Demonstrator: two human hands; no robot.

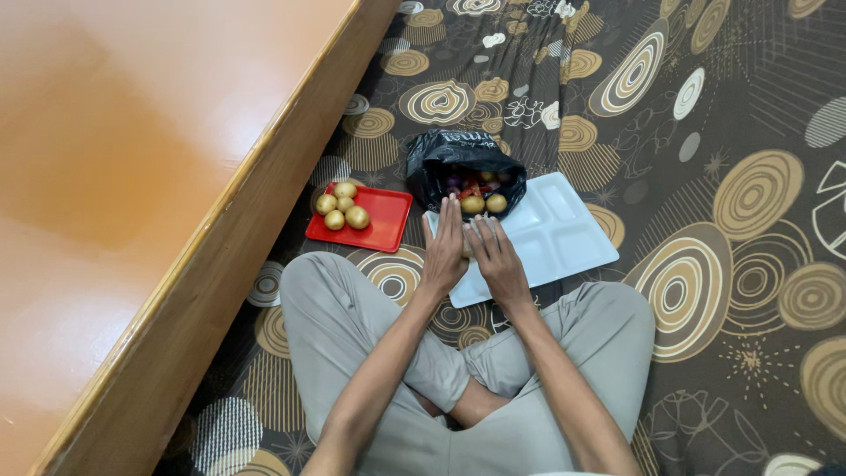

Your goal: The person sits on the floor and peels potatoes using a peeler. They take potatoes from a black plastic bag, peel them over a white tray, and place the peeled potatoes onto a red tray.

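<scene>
This is looking like a room in a home, with the person sitting cross-legged in loose grey trousers point(352, 326) on a soft dark-brown fabric covering printed with tan and cream concentric circles point(731, 176), which is spreading across the whole floor area like a bedsheet or mattress cover. A glossy orange-brown wooden board with a raised edge point(132, 176), like a bed frame or low table, is running along the left side.
</scene>
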